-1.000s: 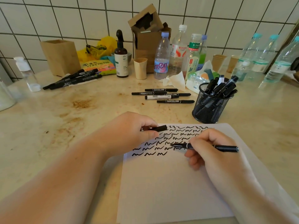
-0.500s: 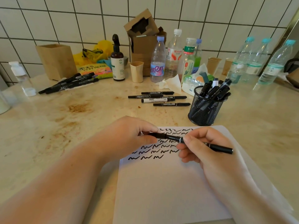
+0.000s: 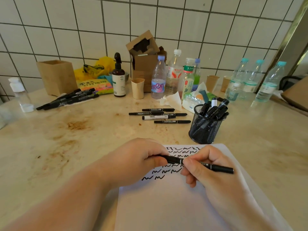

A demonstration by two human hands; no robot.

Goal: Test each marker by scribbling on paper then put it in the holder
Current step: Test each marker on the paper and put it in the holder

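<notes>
— What's the surface and room like on your feed?

— I'm looking at a stained beige counter (image 3: 70, 140) backed by a white tiled wall (image 3: 183, 22). Plastic bottles (image 3: 158, 77) and a cardboard box (image 3: 145, 54) crowd the upper centre, with a wooden box (image 3: 57, 77) at upper left. A sheet of paper (image 3: 166, 205) fills the lower centre, its top covered in black scribbles (image 3: 155, 177).

— And the marker?

— The marker (image 3: 220, 168) lies nearly level just above the scribbled part of the paper, between both hands. My left hand (image 3: 136, 162) is curled closed around its left end; I think that end is the cap, but the fingers hide it. My right hand (image 3: 206, 165) pinches the barrel at the middle, and the far end sticks out toward the right.

— The holder?

— The black mesh holder (image 3: 205, 129) stands right of centre, touching the paper's top edge, already holding several markers. Five loose markers (image 3: 160, 115) lie just left of it, and a bunch of thicker ones (image 3: 70, 99) at the left.
</notes>
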